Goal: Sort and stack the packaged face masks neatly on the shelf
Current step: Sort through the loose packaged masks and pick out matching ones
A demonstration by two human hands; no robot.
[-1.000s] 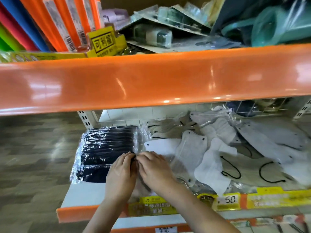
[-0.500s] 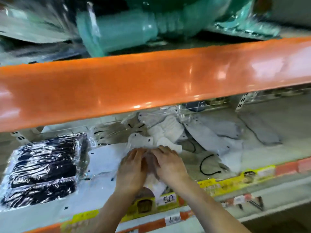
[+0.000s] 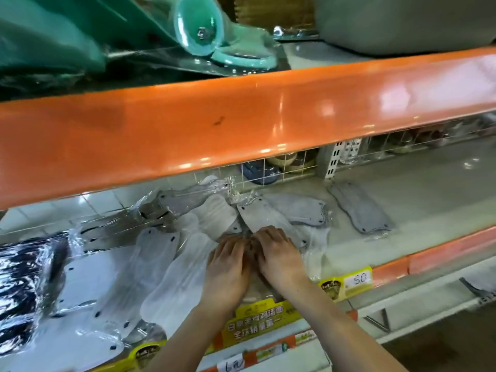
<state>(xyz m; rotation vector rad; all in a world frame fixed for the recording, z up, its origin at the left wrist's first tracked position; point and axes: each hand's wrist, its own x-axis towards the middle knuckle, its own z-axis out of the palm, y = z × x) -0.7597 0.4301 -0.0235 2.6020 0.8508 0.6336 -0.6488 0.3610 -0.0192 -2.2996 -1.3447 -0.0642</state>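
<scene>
Nearest, both forearms reach in over the shelf's front edge with its yellow price tags. The left hand and right hand lie side by side, palms down, fingers curled onto a clear-wrapped grey mask at the middle of the shelf; whether they pinch it or only press it I cannot tell. The packets look light, floppy and slick in their film, so I'd take one by its long edges. White masks sprawl toward the left end, beside a black bundle. Further back, a lone grey mask lies apart toward the rear wire grid.
</scene>
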